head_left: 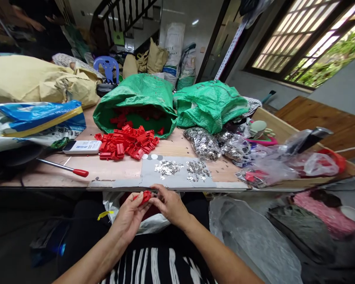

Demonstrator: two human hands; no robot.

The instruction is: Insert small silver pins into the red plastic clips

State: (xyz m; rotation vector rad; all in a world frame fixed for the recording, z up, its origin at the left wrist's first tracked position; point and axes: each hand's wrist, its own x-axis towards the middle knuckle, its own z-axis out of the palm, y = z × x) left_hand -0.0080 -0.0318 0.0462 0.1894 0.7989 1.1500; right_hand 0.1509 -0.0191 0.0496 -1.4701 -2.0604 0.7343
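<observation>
Head view: gripping red part (145, 196) in left hand (129, 212), thumb on top, just in front of table (118, 167) edge and above white bag (155, 225). Closing thumb and forefinger of right hand (170, 207) at the part's right end; too small to make out whether pinching anything there. Best to brace the part firmly, line up before pressing, and avoid forcing. Work over the bag to catch drops. Draw from metal bits (168, 168) on grey mat (149, 175), apart from red pile (130, 142).
</observation>
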